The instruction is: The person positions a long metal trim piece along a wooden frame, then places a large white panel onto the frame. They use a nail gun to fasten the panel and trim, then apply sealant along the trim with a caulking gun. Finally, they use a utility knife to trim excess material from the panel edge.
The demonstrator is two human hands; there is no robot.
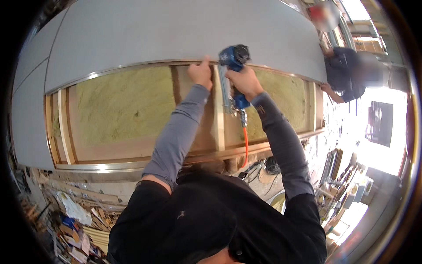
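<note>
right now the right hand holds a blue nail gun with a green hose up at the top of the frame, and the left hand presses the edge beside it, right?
Not quite: the hose is orange, not green, as the head view shows. The rest holds: the right hand grips the blue nail gun, and the left hand presses the frame edge.

This is a construction workshop where wall panels are built. A large timber frame (218, 119) packed with yellow insulation (123, 103) lies under a grey board (176, 35). A blue pneumatic nailer (234, 66) with an orange air hose (245, 145) is at the frame's upper edge. Wood offcuts and scrap (79, 220) litter the floor at the lower left, and another person (347, 72) works at the panel's right edge.
</note>
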